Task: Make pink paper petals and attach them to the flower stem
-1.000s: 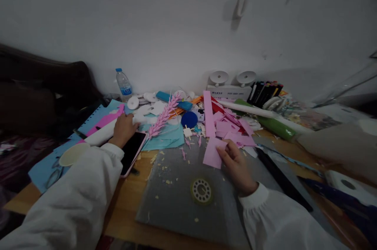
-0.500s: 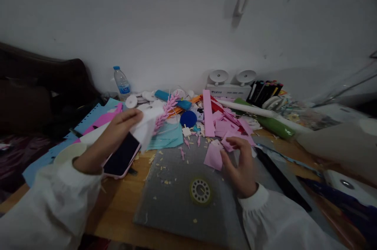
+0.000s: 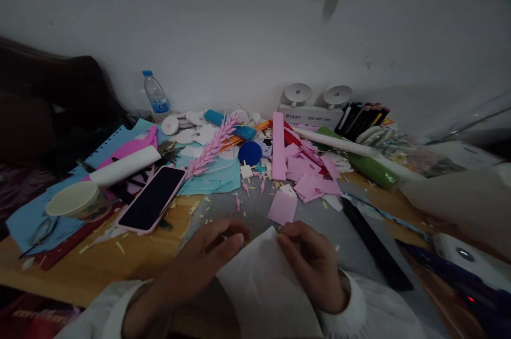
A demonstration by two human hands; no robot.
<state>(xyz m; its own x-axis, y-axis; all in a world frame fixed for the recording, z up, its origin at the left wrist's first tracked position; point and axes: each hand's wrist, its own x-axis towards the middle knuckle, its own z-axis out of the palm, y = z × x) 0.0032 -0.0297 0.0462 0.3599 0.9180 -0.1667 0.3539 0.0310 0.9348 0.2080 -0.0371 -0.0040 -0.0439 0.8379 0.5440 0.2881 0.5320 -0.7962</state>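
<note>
A white sheet of paper [image 3: 267, 291] stands tilted at the front of the grey mat [image 3: 223, 208], its peaked corner pointing up. My right hand [image 3: 313, 267] pinches it near that corner between thumb and fingers. Beside the sheet's left edge is my left hand [image 3: 199, 264], fingers loosely bent and thumb apart from them; no grip on the paper shows. Just beyond the hands lies a square of pink paper [image 3: 282, 207]. Small pink twisted pieces [image 3: 238, 202] and pale scraps are scattered behind my left hand.
At left are a phone [image 3: 154, 200], a bowl [image 3: 74, 200] and a water bottle [image 3: 156, 97]. A pink flower stem [image 3: 213, 147] and pink paper pieces [image 3: 311, 166] lie at the back. A black strip [image 3: 375, 243] and a dark blue glue gun [image 3: 459, 280] are right.
The white sheet has come from the left over the phone to the front middle. My right hand now pinches it, and my left hand has moved right. The yellow round spool is now hidden.
</note>
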